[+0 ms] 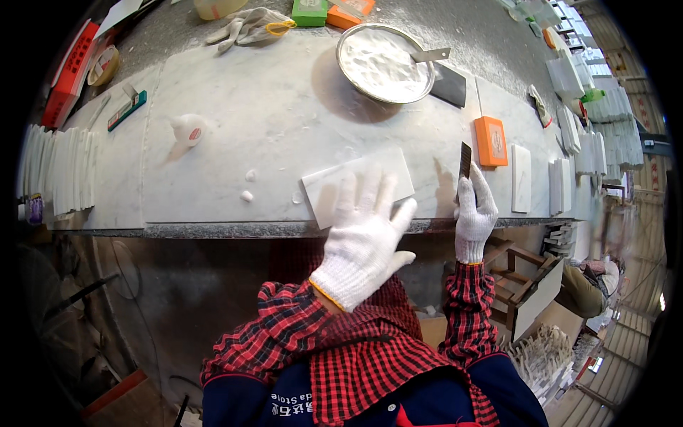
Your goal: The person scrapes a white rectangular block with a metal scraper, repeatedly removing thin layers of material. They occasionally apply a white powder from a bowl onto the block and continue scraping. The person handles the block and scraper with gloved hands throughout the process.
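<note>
My left hand (364, 238), in a white knit glove, lies with fingers spread over a white marble-like tile (395, 178) at the table's front edge. It covers part of the tile. To the right, my gloved right hand (475, 217) pinches a thin dark blade (465, 159), held upright above the tabletop. Beyond that hand is an orange box (491, 141). A narrow white tile piece (521, 179) lies right of it. Small white lumps (247, 196) rest left of the tile.
A metal bowl (343, 77) of white powder, with a metal strip (431, 55) in it, stands at the back. A small white bottle (188, 129) and a teal case (127, 111) are left. Stacked tiles (64, 171) line the left edge. Grey gloves (249, 27) lie behind.
</note>
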Motion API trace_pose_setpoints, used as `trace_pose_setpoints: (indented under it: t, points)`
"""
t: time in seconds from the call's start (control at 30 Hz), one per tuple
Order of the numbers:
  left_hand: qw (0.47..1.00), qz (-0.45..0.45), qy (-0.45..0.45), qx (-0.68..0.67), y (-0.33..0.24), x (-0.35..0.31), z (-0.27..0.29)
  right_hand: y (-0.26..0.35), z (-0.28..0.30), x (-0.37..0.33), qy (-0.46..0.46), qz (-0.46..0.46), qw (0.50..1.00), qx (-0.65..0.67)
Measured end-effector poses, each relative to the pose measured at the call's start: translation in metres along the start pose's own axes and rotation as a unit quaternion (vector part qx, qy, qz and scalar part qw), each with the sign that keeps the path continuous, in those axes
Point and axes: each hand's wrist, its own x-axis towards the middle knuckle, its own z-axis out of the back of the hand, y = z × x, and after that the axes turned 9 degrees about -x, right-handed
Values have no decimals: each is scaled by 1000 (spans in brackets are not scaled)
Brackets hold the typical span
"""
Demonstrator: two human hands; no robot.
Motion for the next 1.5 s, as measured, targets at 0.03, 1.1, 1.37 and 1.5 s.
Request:
trace_pose_setpoints:
  t: [0.03,1.1,1.37,1.5]
  points:
    - [1000,1,-2,11,3,0,1,-1,1,-1,0,-1,1000,4]
    - [989,6,8,146,-37,-11,-26,-20,9,7,17,148,985,88]
    - [976,80,28,199,2,-12,18,-23,3,9,9,150,983,104]
    - [979,32,17,201,-3,-6,13,-17,5,6,4,153,985,81]
